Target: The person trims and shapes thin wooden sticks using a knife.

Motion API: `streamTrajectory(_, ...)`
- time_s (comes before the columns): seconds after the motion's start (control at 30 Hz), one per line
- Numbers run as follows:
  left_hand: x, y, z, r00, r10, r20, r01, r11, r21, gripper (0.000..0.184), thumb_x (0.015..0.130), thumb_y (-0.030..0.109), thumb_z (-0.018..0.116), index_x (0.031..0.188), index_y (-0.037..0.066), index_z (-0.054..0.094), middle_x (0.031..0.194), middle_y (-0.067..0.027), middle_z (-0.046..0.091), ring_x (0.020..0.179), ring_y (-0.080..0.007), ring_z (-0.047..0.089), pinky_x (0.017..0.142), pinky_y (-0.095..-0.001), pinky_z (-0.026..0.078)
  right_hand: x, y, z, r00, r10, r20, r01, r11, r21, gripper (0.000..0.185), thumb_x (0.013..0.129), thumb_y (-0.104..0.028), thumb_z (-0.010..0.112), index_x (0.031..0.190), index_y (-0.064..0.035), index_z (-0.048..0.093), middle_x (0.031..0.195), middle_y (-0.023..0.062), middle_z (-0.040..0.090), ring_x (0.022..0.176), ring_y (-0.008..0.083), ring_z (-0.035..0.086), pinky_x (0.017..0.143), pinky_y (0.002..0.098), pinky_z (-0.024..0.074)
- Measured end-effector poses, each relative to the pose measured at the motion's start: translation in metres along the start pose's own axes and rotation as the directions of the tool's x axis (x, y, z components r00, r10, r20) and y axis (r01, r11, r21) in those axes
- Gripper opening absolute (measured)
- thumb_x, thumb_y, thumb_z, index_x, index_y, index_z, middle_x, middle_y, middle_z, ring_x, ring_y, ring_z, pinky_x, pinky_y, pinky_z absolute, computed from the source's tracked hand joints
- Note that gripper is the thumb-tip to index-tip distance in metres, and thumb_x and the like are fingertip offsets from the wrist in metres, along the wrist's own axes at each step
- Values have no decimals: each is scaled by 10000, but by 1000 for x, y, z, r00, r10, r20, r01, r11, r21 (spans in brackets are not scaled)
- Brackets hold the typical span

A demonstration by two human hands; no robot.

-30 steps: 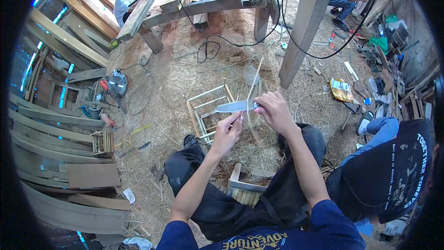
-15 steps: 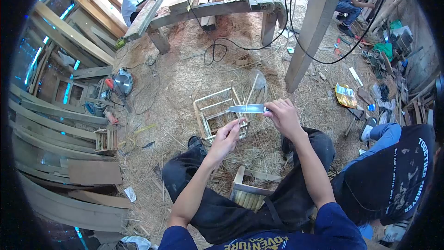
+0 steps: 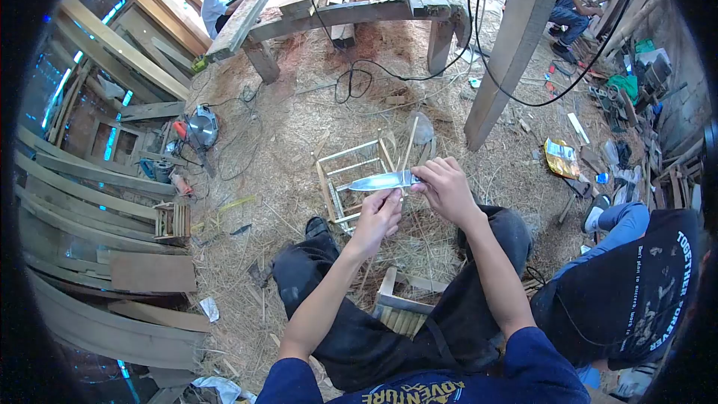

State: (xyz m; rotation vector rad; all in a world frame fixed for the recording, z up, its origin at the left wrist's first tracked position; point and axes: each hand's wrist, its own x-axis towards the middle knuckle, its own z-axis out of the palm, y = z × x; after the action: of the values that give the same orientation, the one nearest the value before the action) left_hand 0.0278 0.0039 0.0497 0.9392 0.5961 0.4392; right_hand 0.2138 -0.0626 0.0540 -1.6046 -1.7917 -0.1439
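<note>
So, going left to right: the long curved boards are laid along the left edge of the frame, probably so they're off the floor space in the middle. The circular saw sits just in from them at upper left, and my guess is it's parked there to be out of the way of the knees.

Centre of the frame, the small wooden frame lies on the shavings beyond the hands, seemingly put down to leave both hands free. Nearer the camera, the left hand has its fingers pinched together on what looks like a thin strip, which sticks up past the knife. I'd say that pinch is there to steady the strip close to the blade. Can't really tell how tight it is, or exactly where blade and strip touch.

The knife is in front of the knees, blade pointing left, lying almost level across the strip. The right hand is wrapped round its handle, fingers closed, which probably gives decent control of the edge.

Down between the legs there's a slatted piece, tucked in close, maybe to be handy. Off to the right, a yellow packet lies on the floor, and a seated person is right beside the camera wearer.
</note>
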Motion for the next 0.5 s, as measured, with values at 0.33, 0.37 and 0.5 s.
streamTrajectory(0.33,-27,18,-9,994,-104,13,103,993,55,326,1052,229,473,1323,59,532,646,97,273,459,-7,241,396,-190,185,-16,64,-26,947,261,-188,-297,933,-201,207,884,-243,664,1002,-73,678,807,89,670,762,296,620,717,430,443)
streamTrajectory(0.37,-33,18,-15,993,-113,30,111,992,66,364,1053,229,466,1372,58,502,651,95,270,461,-8,237,399,-189,182,-18,70,-37,882,410,-231,-461,851,-250,200,892,-240,659,993,-68,678,794,99,673,752,305,624,711,444,445)
streamTrajectory(0.5,-28,12,-37,991,-129,47,127,991,43,396,1058,238,449,1409,55,473,662,88,267,464,-15,226,410,-190,190,-40,60,-42,909,369,-192,-407,885,-226,218,910,-256,644,993,-55,660,816,103,662,771,305,616,721,439,439)
